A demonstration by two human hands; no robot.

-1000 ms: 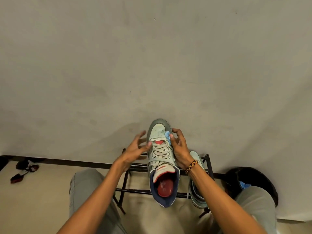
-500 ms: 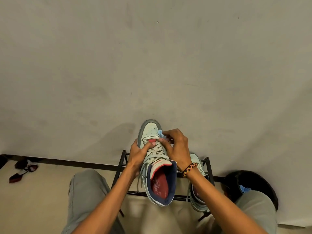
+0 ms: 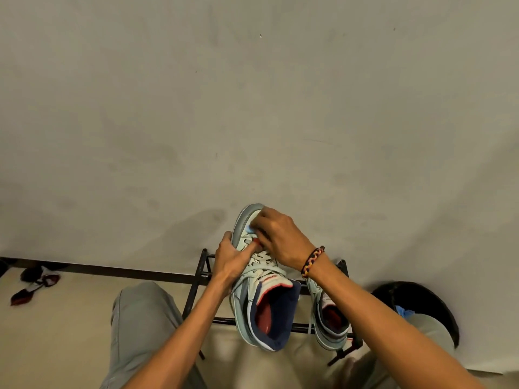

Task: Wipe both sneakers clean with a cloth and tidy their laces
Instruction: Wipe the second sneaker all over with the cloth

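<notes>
Left hand [image 3: 230, 259] gripped sneaker [image 3: 261, 293]; right hand [image 3: 276, 238] pinched blue cloth [image 3: 249, 228] on toe. Wiping step underway; next likely needs sneaker turned, second sneaker [image 3: 328, 318] waiting.

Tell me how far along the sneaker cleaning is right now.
Nothing looks finished yet. In hand: the left hand grips the held sneaker by its side, while the right hand presses a blue cloth onto its toe, so wiping is under way. Its laces lie loose. Left: the second sneaker sits untouched on the rack, with its wipe and both sets of laces to do.
</notes>
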